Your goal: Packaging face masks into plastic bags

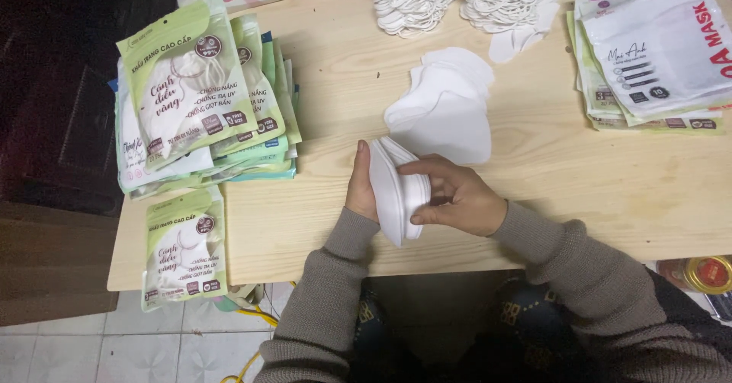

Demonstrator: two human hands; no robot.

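1. Bundle of masks [396, 188] showing plain white.
2. Loose masks [446, 108] lying white too.
3. Packets [202, 93] showing pale green and white.
4. Table [320, 55] showing light wood grain.
5. Sleeves [335, 276] showing grey-brown knit.
6. Floor tiles [152, 349] showing pale marbling.

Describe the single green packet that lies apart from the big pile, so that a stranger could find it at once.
Start at the pale wooden table and go to its left edge, where a tall pile of green packets stands. Just below that pile, at the table's near left corner, lies the single green packet. Unlike the stacked ones, it lies alone and hangs partly over the table's edge.
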